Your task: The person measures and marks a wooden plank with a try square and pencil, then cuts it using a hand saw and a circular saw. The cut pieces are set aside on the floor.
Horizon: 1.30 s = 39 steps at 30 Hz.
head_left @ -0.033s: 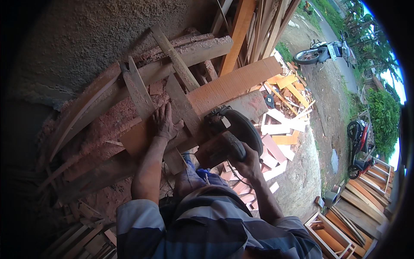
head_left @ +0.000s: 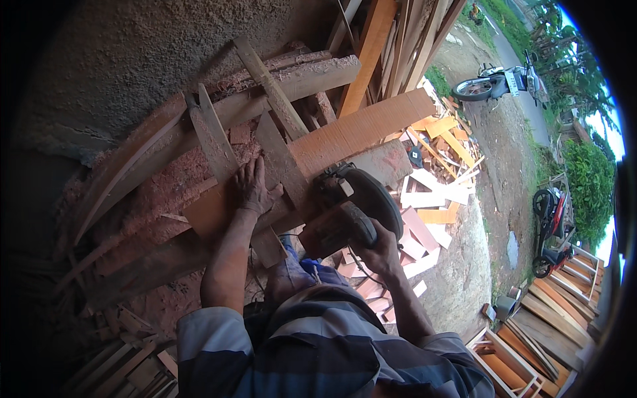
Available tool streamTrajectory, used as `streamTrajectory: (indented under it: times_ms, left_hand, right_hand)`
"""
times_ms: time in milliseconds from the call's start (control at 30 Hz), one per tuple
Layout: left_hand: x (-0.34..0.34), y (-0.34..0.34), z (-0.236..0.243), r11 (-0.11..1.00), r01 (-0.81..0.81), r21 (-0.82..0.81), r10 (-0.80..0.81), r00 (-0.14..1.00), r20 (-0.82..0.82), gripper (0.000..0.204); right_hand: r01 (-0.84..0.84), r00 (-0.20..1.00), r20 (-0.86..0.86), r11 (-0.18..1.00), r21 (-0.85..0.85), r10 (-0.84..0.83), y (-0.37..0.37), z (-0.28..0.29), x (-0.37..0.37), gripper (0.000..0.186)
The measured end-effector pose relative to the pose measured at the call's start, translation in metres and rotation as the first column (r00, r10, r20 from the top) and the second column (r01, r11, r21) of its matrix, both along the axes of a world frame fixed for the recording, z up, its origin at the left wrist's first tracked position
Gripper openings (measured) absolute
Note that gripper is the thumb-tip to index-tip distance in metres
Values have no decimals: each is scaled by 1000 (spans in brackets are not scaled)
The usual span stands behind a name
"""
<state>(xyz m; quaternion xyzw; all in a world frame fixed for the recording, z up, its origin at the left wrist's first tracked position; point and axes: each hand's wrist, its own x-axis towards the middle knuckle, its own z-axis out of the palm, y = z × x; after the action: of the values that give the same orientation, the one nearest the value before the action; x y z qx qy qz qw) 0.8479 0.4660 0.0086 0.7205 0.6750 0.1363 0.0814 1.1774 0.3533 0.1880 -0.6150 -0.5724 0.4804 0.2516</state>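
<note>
My right hand (head_left: 380,251) is wrapped round the rear handle of a dark circular saw (head_left: 375,199). The saw rests by an orange-brown plank (head_left: 365,129), against a darker wooden crosspiece (head_left: 280,158) lying over it. Its blade is hidden from this side. My left hand (head_left: 252,189) lies flat with fingers spread on the wood left of the crosspiece, beside the plank's near part (head_left: 207,215). A cord hangs below the saw, close to my right wrist.
Long beams (head_left: 166,259) dusted with shavings support the work. Upright planks (head_left: 368,53) lean at the back. Offcuts (head_left: 424,192) cover the ground to the right. Beyond them are a motorcycle (head_left: 494,85), another red one (head_left: 552,222) and wooden frames (head_left: 507,361).
</note>
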Motion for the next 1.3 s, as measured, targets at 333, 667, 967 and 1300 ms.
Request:
streamTrajectory:
  times_ms: [333, 667, 967, 1300]
  left_hand:
    - [2, 6, 0, 1000, 1, 12, -2, 999, 41, 103]
    - [4, 6, -3, 999, -11, -31, 12, 1000, 22, 106]
    - [3, 7, -1, 1000, -5, -8, 5, 998, 56, 105]
    - [2, 6, 2, 1000, 18, 5, -19, 998, 56, 105]
  right_hand:
    - [-83, 996, -36, 996, -37, 82, 19, -19, -8, 46]
    - [-99, 986, -146, 990, -104, 83, 20, -26, -3, 36]
    - [-97, 991, -102, 991, -96, 87, 21, -24, -4, 39]
    - [-63, 994, -104, 971, -230, 40, 22, -27, -2, 36]
